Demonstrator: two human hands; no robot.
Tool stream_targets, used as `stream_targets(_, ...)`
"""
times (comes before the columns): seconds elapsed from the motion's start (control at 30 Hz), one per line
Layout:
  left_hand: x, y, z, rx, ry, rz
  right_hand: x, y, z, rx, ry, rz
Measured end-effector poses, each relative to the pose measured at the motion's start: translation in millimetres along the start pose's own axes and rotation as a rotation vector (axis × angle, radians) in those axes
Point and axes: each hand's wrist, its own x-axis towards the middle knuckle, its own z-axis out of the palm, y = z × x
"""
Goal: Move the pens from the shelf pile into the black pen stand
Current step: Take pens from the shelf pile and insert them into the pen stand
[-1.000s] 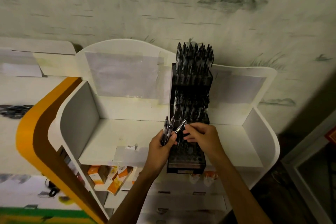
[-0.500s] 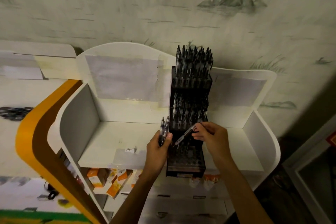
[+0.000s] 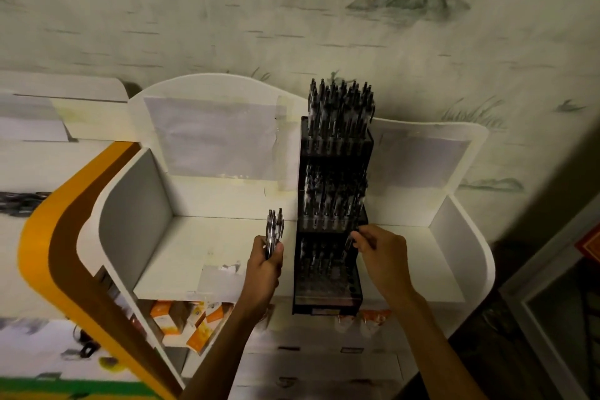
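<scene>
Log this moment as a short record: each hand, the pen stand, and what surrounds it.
left hand: grips a bundle of pens, upright, left of the stand
right hand: pinches a single pen at the lowest tier's right side
black pen stand: three tiers; top two packed, lowest partly filled
white shelf: carries the stand
below shelf: orange boxes
</scene>
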Motion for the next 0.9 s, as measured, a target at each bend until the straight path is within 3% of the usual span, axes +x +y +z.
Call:
stream_targets(0.37, -3, -3, -2, 0.061, 0.033, 0.126, -6, 9, 17, -0.024, -0.057, 0.037)
stream_targets(0.9, -7, 1, 11, -0.058, -0.07, 0.076, -14, 18, 19, -0.122, -0.191, 0.197)
